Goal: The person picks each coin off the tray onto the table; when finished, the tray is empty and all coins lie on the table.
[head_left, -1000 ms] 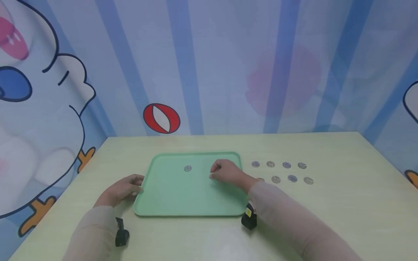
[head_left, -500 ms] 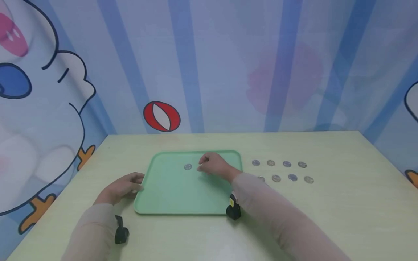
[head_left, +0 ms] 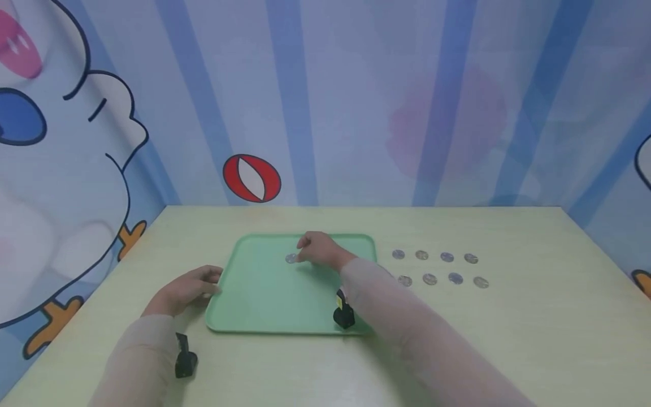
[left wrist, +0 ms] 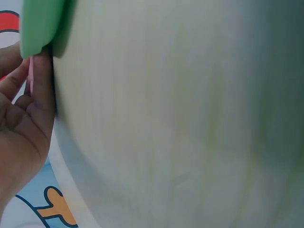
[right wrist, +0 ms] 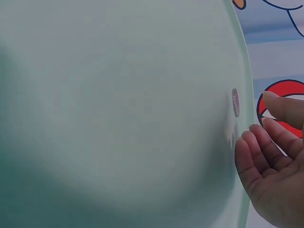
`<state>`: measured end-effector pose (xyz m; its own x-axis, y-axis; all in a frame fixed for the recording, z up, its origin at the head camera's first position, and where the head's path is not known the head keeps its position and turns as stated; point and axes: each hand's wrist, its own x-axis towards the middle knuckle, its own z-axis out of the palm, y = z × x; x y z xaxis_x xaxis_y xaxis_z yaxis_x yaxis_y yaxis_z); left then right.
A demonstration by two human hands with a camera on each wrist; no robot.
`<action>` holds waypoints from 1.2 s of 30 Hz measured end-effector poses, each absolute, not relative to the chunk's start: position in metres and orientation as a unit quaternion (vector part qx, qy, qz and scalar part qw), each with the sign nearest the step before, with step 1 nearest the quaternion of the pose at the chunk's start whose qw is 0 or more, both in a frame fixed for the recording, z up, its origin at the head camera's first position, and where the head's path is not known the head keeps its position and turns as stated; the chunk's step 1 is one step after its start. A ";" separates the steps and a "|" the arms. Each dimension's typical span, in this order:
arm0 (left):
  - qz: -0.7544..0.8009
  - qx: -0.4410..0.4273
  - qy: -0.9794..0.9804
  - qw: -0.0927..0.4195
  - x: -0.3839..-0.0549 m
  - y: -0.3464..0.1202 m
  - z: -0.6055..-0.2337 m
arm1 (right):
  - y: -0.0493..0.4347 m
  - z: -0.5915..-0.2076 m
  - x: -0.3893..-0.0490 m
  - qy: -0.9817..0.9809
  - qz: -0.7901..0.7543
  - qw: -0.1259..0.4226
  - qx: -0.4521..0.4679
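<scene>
A pale green tray point(head_left: 254, 305) lies on the table with a silver coin point(head_left: 291, 258) in its far part. My right hand point(head_left: 320, 249) reaches over the tray, its thumb tip overlapping the coin's right edge in the head view. The right wrist view shows this coin point(right wrist: 236, 102) lying near the tray's rim, with a gap between thumb and index finger and the other fingers bent. My left hand point(head_left: 188, 288) is at the tray's left side, its fingertips right at the rim. In the left wrist view the tray's edge point(left wrist: 40, 28) hides the ends of its fingers point(left wrist: 42, 85).
Right of the tray, several coins lie in two rows on the pale yellow table point(head_left: 534, 339), among them a front-row coin point(head_left: 455, 278) and a back-row coin point(head_left: 421, 255). A printed blue striped backdrop point(head_left: 346, 113) stands behind the table.
My right hand has moved left across the tray, from its right part up to the coin. The left hand has stayed at the tray's left rim.
</scene>
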<state>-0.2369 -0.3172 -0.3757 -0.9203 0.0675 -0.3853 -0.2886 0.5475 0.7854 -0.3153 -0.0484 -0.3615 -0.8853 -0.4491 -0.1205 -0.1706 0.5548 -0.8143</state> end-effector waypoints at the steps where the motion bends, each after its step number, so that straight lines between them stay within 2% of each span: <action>1: 0.470 -0.065 0.860 0.189 -0.237 -0.317 -0.375 | -0.050 -0.361 -0.316 0.869 -0.431 0.162 -0.184; 4: 0.459 -0.070 0.865 0.189 -0.237 -0.318 -0.375 | -0.056 -0.361 -0.319 0.880 -0.405 0.155 -0.194; 8: 0.453 -0.072 0.868 0.190 -0.238 -0.319 -0.377 | -0.075 -0.444 -0.395 0.896 -0.357 0.117 -0.235; 10: 0.454 -0.069 0.868 0.189 -0.236 -0.320 -0.378 | -0.085 -0.479 -0.424 0.908 -0.317 0.089 -0.259; 11: 0.455 -0.069 0.868 0.189 -0.236 -0.321 -0.378 | -0.089 -0.488 -0.433 0.911 -0.308 0.095 -0.258; 17: 0.458 -0.073 0.866 0.190 -0.236 -0.320 -0.378 | -0.077 -0.378 -0.331 0.936 -0.253 0.122 -0.211; 19: 0.460 -0.069 0.865 0.189 -0.236 -0.320 -0.377 | -0.073 -0.354 -0.309 0.939 -0.242 0.113 -0.214; 22: 0.464 -0.065 0.863 0.189 -0.237 -0.319 -0.377 | -0.074 -0.352 -0.309 0.943 -0.233 0.118 -0.208; 24: 0.467 -0.066 0.861 0.190 -0.237 -0.319 -0.376 | -0.077 -0.366 -0.321 0.945 -0.225 0.110 -0.211; 29: 0.468 -0.070 0.860 0.190 -0.236 -0.320 -0.376 | -0.092 -0.451 -0.394 0.934 -0.243 0.072 -0.253; 31: 0.469 -0.070 0.860 0.190 -0.236 -0.320 -0.376 | -0.092 -0.466 -0.409 0.924 -0.267 0.067 -0.264; 33: 0.470 -0.072 0.859 0.189 -0.236 -0.320 -0.377 | -0.087 -0.445 -0.393 0.921 -0.290 0.096 -0.241; 36: 0.470 -0.075 0.859 0.188 -0.236 -0.320 -0.377 | -0.074 -0.400 -0.352 0.911 -0.327 0.111 -0.226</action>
<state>-0.2365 -0.3198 -0.3772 -0.9180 0.0468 -0.3937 -0.3062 0.5471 0.7790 -0.3523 -0.0737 -0.4004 -0.8728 -0.4850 -0.0551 -0.3392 0.6839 -0.6459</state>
